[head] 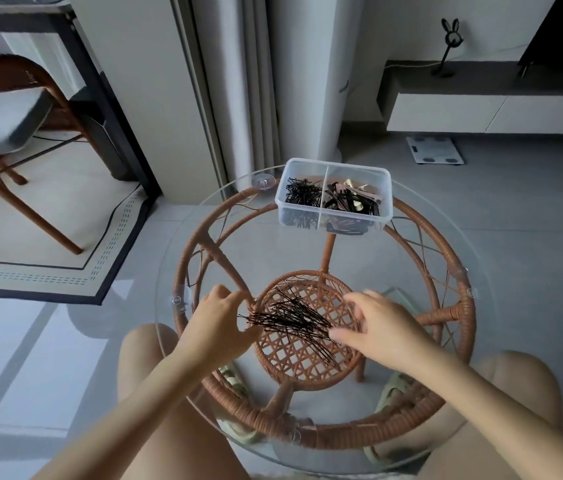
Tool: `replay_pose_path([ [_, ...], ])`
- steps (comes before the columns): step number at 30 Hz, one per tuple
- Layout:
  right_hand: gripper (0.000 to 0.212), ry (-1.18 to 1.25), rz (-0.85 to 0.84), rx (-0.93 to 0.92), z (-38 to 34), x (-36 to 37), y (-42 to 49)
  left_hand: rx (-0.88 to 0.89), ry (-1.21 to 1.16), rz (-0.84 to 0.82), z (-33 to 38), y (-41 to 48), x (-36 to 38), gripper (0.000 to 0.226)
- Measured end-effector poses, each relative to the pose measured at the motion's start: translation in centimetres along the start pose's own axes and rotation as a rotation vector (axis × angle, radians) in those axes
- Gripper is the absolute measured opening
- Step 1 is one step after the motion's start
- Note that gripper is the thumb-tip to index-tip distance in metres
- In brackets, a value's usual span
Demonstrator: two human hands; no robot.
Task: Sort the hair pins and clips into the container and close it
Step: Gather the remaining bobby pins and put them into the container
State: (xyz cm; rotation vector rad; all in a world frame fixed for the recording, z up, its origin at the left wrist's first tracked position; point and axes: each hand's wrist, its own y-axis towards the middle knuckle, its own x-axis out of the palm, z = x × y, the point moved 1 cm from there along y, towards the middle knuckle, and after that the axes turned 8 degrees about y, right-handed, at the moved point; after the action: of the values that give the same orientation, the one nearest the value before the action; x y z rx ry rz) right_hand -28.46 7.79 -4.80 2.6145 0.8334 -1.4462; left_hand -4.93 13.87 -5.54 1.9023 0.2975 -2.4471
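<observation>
While both hands (217, 323) (382, 327) gather thin black pins (294, 318), round glass tabletop (481, 258)

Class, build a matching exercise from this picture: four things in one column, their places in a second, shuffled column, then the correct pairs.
Things
1. loose black hair pins
2. clips
3. clear container
4. left hand

Places
A. far edge of the glass table
B. container's right compartment
C. left end of the pin pile
D. on the glass between the two hands

Pairs: 1-D, 2-B, 3-A, 4-C

Hair pins (294, 317): black, loose pile on glass tabletop (446, 237) | Container (333, 195): clear, two compartments, lidless, pins left, clips (352, 202) right
</observation>
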Motion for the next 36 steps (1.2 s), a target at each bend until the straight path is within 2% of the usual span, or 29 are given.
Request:
replay_pose_path([
  [2,0.092,-0.046,-0.016,0.14,0.9,0.5,-1.9,-0.036,0.058,-0.035,-0.2,-1.1,0.4,0.073],
  [5,0.097,-0.049,0.031,0.164,0.1,2.2,-2.8,-0.032,0.022,-0.014,1.0,-1.4,1.2,0.077],
  [9,0.082,-0.126,0.084,0.129,-2.8,3.9,-1.4,-0.007,0.009,0.027,3.5,-0.5,2.0,0.051],
  [16,0.028,-0.09,0.172,0.014,-4.6,4.9,0.8,0.083,-0.004,0.114,5.2,0.3,2.5,0.016],
  [18,0.025,-0.049,0.174,-0.015,-4.5,4.8,0.9,0.103,-0.002,0.129,5.1,0.4,2.3,0.009],
  [24,0.021,0.085,0.168,-0.112,-4.1,3.2,1.3,0.194,-0.051,0.052,4.5,0.9,0.5,0.012],
  [27,0.02,0.116,0.174,-0.147,-4.2,2.1,1.2,0.216,-0.077,0.067,4.1,0.9,-0.7,0.012],
  [36,0.011,0.285,0.271,-0.101,-3.8,-2.7,2.9,0.094,-0.197,0.211,2.4,2.5,-5.0,0.011],
])
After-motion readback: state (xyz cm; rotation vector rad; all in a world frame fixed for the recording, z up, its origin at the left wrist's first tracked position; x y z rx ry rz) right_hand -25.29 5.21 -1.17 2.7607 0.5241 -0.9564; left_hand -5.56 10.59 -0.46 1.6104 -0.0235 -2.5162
